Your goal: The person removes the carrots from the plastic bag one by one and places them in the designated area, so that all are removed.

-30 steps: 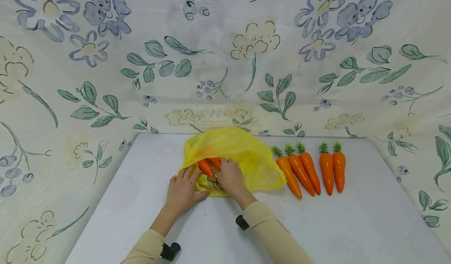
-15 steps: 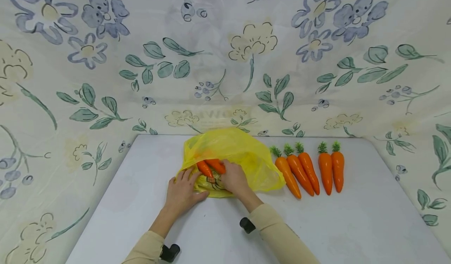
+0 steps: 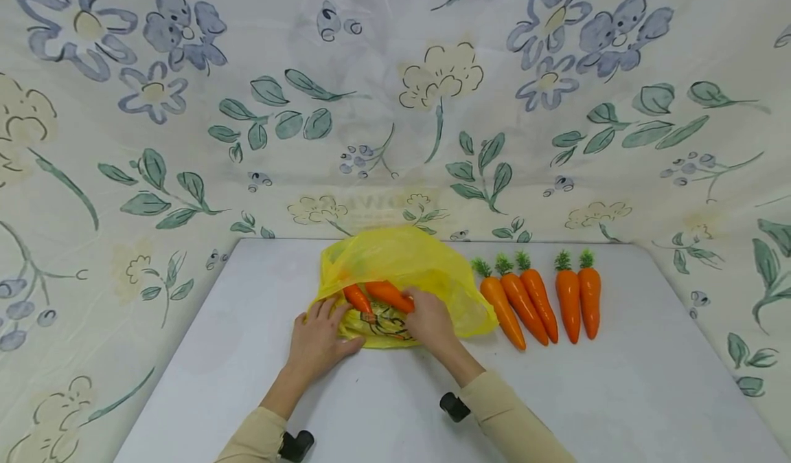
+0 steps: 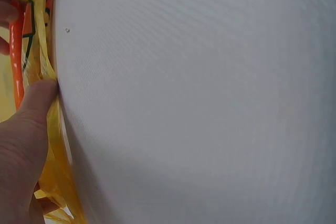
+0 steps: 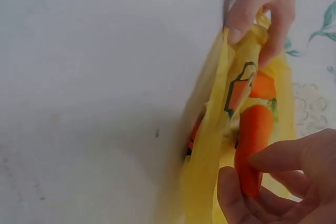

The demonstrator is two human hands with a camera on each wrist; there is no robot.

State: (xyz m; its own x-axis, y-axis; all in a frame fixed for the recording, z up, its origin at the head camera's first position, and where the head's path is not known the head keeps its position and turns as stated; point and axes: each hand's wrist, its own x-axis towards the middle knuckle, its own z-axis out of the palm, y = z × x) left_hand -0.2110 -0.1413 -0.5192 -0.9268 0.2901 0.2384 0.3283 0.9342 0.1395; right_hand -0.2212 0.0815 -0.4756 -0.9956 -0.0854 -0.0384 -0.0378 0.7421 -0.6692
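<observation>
A yellow plastic bag [image 3: 395, 250] lies with its mouth toward me at the table's middle. My left hand [image 3: 319, 341] rests on the left side of its mouth, fingers spread and thumb on the near edge. In the left wrist view, that thumb [image 4: 39, 100] presses the bag's rim. My right hand [image 3: 430, 319] pinches the pointed end of an orange carrot [image 3: 389, 294] between thumb and fingers; its other end is in the bag's mouth. Beside it, another carrot [image 3: 357, 299] sits partly inside. The leafy top of the pinched carrot is hidden in the head view.
Several carrots with green tops lie in a row right of the bag, the nearest carrot [image 3: 503, 312] close to it and the farthest carrot [image 3: 590, 303] at the row's end. Behind the white table [image 3: 204, 312] hangs a flowered cloth [image 3: 371, 106].
My right hand has moved right and slightly toward me, drawing the carrot farther out of the bag's mouth. My left hand stays on the bag.
</observation>
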